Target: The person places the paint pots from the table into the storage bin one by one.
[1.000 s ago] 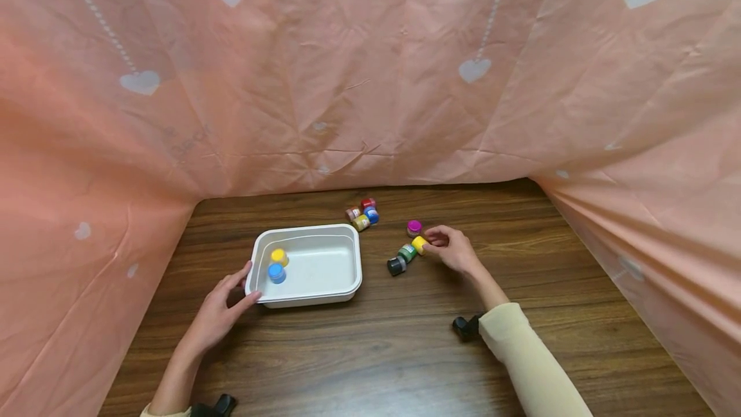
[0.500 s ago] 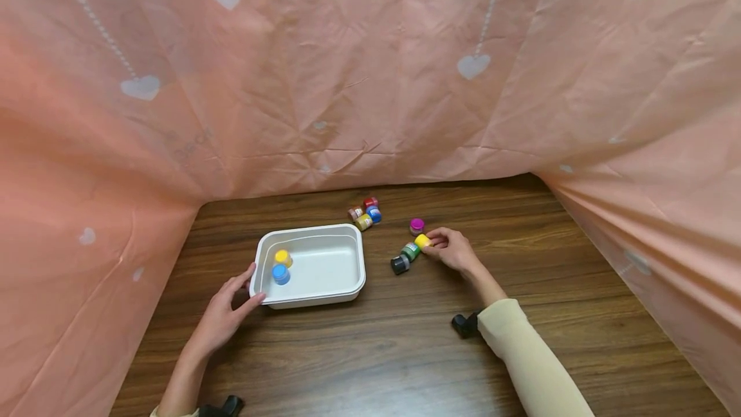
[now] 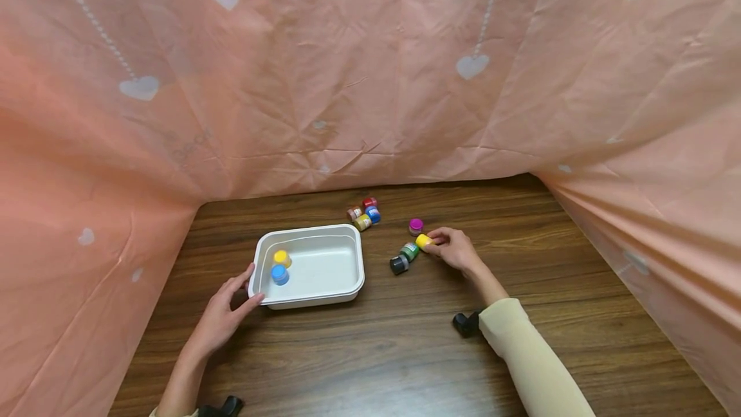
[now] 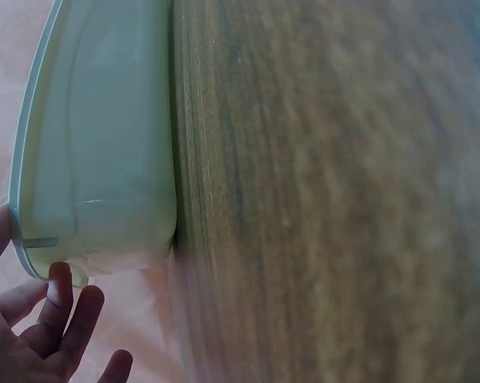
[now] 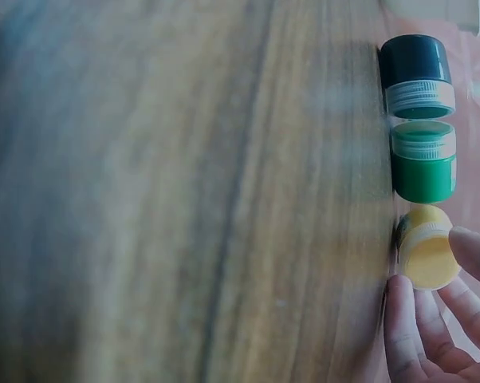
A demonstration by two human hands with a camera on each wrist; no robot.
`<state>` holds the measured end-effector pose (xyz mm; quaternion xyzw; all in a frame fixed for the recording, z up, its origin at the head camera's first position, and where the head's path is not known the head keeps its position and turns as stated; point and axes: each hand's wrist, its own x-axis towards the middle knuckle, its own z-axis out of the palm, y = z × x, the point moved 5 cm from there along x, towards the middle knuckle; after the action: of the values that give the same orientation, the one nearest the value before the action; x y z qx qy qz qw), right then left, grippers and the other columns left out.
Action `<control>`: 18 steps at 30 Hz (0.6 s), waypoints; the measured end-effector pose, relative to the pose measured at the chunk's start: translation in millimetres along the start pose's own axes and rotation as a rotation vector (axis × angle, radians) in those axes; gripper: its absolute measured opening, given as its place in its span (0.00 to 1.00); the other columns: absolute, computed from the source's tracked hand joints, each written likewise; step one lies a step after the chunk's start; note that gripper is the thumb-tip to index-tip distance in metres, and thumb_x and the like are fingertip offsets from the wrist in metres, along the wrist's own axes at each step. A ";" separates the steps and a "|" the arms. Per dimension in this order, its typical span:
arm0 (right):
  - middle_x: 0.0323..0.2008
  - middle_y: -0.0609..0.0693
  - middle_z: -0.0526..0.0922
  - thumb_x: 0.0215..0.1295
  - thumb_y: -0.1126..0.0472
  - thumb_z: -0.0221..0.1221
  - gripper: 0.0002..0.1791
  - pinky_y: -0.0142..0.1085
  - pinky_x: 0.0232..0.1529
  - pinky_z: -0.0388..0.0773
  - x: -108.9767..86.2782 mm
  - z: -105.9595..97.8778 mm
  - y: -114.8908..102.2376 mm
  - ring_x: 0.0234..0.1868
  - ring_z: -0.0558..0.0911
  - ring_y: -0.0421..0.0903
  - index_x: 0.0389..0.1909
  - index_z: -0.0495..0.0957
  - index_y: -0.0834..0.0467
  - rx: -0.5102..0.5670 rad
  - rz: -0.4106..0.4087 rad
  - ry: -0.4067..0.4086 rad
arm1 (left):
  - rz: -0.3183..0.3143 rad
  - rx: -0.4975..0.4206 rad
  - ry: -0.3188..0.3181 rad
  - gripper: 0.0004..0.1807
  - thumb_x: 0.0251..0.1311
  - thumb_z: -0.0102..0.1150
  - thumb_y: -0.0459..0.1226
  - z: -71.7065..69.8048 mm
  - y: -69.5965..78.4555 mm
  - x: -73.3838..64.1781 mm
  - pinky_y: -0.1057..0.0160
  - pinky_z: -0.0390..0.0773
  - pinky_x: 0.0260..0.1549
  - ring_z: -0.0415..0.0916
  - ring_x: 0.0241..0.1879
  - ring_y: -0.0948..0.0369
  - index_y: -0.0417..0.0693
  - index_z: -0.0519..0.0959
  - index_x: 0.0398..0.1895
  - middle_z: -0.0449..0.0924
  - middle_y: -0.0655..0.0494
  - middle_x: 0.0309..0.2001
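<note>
My right hand (image 3: 456,251) pinches a small yellow paint jar (image 3: 424,241) between thumb and fingers. In the right wrist view this yellow jar (image 5: 430,259) is tilted close over the wood, the thumb on one side. Beside it lie a green paint jar (image 3: 409,251) and a black-capped jar (image 3: 399,265), on their sides. A magenta-lidded jar (image 3: 416,226) stands just behind. My left hand (image 3: 222,311) grips the near left corner of a white plastic tray (image 3: 330,269). Inside the tray stand a yellow-lidded jar (image 3: 282,258) and a blue-lidded jar (image 3: 280,274).
Behind the tray lies a cluster of red (image 3: 369,203), blue (image 3: 373,214), yellow (image 3: 363,222) and brownish (image 3: 354,213) jars. The wooden table (image 3: 370,352) ends at a pink curtain (image 3: 370,82) at the back and sides.
The right thumb and fingers have come together on the yellow jar, which has shifted slightly right, away from the green jar. The left hand keeps its grip on the tray.
</note>
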<state>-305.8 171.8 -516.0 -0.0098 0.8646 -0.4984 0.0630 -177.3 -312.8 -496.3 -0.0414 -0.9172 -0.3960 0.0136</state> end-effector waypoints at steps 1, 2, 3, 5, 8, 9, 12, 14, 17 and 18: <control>0.49 0.62 0.86 0.67 0.63 0.69 0.19 0.32 0.39 0.80 -0.4 -0.9 -0.3 0.42 0.84 0.46 0.56 0.82 0.66 -0.005 0.001 0.005 | -0.002 0.000 -0.001 0.41 0.71 0.63 0.51 -0.1 -0.1 -0.2 0.33 0.63 0.65 0.65 0.60 0.44 0.47 0.60 0.81 0.71 0.41 0.61; 0.49 0.62 0.86 0.67 0.63 0.69 0.19 0.32 0.39 0.80 -0.9 -1.7 -0.9 0.42 0.84 0.47 0.56 0.82 0.66 -0.008 -0.002 0.008 | -0.004 -0.001 -0.003 0.41 0.71 0.63 0.51 -0.2 -0.2 -0.3 0.33 0.63 0.65 0.65 0.60 0.44 0.48 0.60 0.81 0.71 0.41 0.62; 0.49 0.62 0.86 0.67 0.63 0.69 0.19 0.33 0.40 0.80 -1.4 -2.6 -1.5 0.43 0.84 0.48 0.55 0.82 0.66 -0.014 -0.004 0.010 | -0.005 -0.003 -0.003 0.42 0.71 0.63 0.51 -0.2 -0.1 -0.4 0.32 0.63 0.66 0.65 0.61 0.44 0.48 0.60 0.81 0.71 0.40 0.63; 0.49 0.62 0.87 0.67 0.62 0.69 0.18 0.33 0.40 0.80 -2.1 -4.4 -2.7 0.44 0.84 0.49 0.55 0.82 0.65 -0.027 -0.002 0.014 | -0.008 -0.009 -0.006 0.41 0.71 0.63 0.51 -0.2 -0.3 -0.4 0.32 0.62 0.66 0.65 0.61 0.44 0.48 0.60 0.82 0.71 0.40 0.64; 0.49 0.61 0.86 0.68 0.62 0.68 0.17 0.33 0.41 0.80 -3.3 -6.2 -4.2 0.45 0.84 0.50 0.55 0.82 0.64 -0.035 0.009 0.014 | -0.010 -0.011 -0.007 0.41 0.71 0.63 0.51 0.2 -0.8 -0.6 0.33 0.63 0.66 0.65 0.60 0.44 0.48 0.60 0.81 0.71 0.41 0.63; 0.49 0.61 0.86 0.69 0.62 0.68 0.17 0.34 0.42 0.81 -3.8 -6.6 -4.9 0.45 0.84 0.49 0.55 0.82 0.64 -0.035 0.009 0.013 | -0.009 -0.012 -0.006 0.41 0.71 0.63 0.51 0.3 -1.0 -0.7 0.33 0.63 0.65 0.65 0.60 0.44 0.48 0.60 0.81 0.71 0.41 0.62; 0.51 0.64 0.85 0.70 0.63 0.67 0.18 0.38 0.46 0.83 -5.5 -7.9 -7.7 0.44 0.84 0.49 0.56 0.81 0.65 -0.007 0.012 0.012 | -0.002 -0.011 -0.001 0.41 0.71 0.64 0.50 0.6 -1.0 -0.8 0.33 0.64 0.65 0.66 0.59 0.44 0.47 0.60 0.81 0.71 0.41 0.61; 0.53 0.65 0.84 0.70 0.63 0.66 0.18 0.43 0.49 0.84 -6.7 -8.6 -10.6 0.45 0.85 0.50 0.57 0.80 0.66 0.017 0.009 0.007 | 0.003 -0.010 0.002 0.41 0.71 0.64 0.50 0.5 -0.9 -0.6 0.33 0.64 0.65 0.66 0.59 0.44 0.46 0.61 0.81 0.71 0.41 0.61; 0.55 0.67 0.83 0.71 0.64 0.65 0.18 0.49 0.53 0.84 -8.5 -10.2 -15.2 0.47 0.86 0.56 0.58 0.79 0.66 0.050 0.012 0.001 | 0.007 -0.011 0.003 0.41 0.71 0.64 0.50 0.2 -0.7 -0.3 0.34 0.64 0.64 0.66 0.59 0.44 0.46 0.60 0.81 0.72 0.41 0.61; 0.55 0.66 0.82 0.72 0.64 0.65 0.18 0.50 0.54 0.83 -9.0 -10.8 -16.5 0.48 0.86 0.57 0.59 0.79 0.66 0.056 0.011 0.001 | 0.007 -0.012 0.002 0.41 0.71 0.63 0.50 0.1 -0.7 -0.2 0.34 0.65 0.64 0.66 0.59 0.44 0.47 0.60 0.81 0.72 0.41 0.61</control>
<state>-299.0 173.5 -495.5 -0.0029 0.8504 -0.5220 0.0658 -177.2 -313.2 -496.9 -0.0443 -0.9147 -0.4013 0.0159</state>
